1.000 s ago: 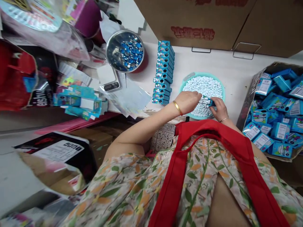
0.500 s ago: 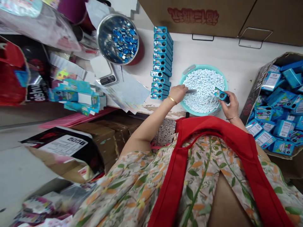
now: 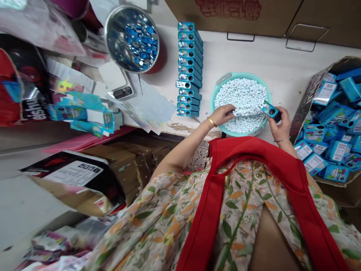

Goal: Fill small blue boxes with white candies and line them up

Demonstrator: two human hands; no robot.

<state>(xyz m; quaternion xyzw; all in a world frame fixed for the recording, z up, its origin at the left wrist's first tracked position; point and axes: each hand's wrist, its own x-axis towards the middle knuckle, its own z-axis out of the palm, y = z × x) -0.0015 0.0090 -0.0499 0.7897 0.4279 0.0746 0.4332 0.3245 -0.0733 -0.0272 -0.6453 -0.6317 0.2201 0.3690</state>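
Note:
A teal basin point(image 3: 220, 81) full of small white tablets point(image 3: 242, 99) sits at the table's front edge. My left hand point(image 3: 222, 114), with a gold bangle at the wrist, reaches into the basin's left side, fingers curled on a thin grey piece among the tablets. My right hand point(image 3: 279, 122) is closed on a small blue box point(image 3: 270, 110) with a round hole, held over the basin's right rim. A column of the same blue boxes point(image 3: 188, 67) is laid out left of the basin.
A steel bowl point(image 3: 132, 37) of blue caps stands at the back left beside a small scale point(image 3: 122, 92). A cardboard carton point(image 3: 332, 120) of blue packets is at the right. Flat blue cartons point(image 3: 84, 114) and clutter fill the left. Brown boxes point(image 3: 254, 15) line the back.
My hands drew apart half a second ago, the right one carrying the blue box to the right. Now my left hand dips back into the tablets. The view shifted slightly.

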